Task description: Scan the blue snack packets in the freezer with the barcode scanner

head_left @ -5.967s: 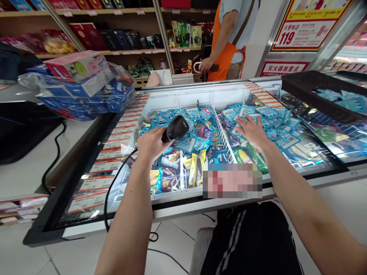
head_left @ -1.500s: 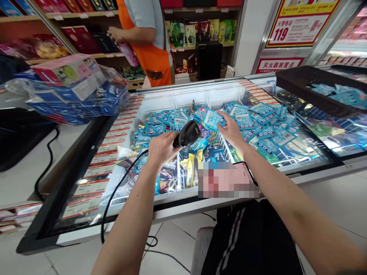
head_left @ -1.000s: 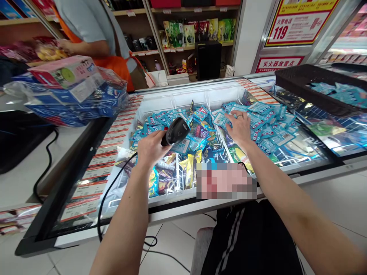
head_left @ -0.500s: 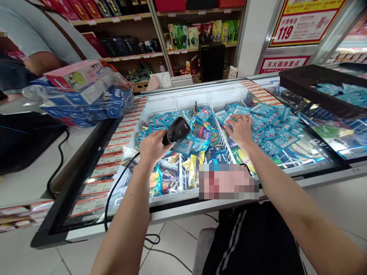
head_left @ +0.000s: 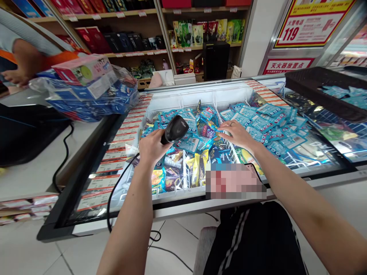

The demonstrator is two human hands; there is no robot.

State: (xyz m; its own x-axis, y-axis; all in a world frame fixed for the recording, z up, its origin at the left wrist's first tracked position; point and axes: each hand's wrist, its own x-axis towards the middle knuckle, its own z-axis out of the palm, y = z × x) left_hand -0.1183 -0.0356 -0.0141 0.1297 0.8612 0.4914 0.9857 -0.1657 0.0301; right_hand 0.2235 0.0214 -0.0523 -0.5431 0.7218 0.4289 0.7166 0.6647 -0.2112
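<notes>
My left hand (head_left: pixel 153 147) is closed round the handle of a black corded barcode scanner (head_left: pixel 175 128), held over the open chest freezer (head_left: pixel 183 95). The scanner's head points at the blue packets (head_left: pixel 187 143) heaped in the left compartment. My right hand (head_left: pixel 236 133) lies over the wire divider (head_left: pixel 229 147), fingers stretched out and touching a blue packet (head_left: pixel 226 114) at the edge of the pile on the right (head_left: pixel 272 122). A ring shows on one finger.
A plastic bag of blue and pink boxes (head_left: pixel 86 89) sits on the counter at left. Another person's arm (head_left: pixel 23 65) shows at far left. A black basket (head_left: pixel 323 89) rests on the freezer lid at right. Shelves (head_left: pixel 137 34) stand behind.
My right hand has slid left along the blue packets toward the divider. The scanner has stayed nearly in place. The person in the orange apron has moved left, almost out of view.
</notes>
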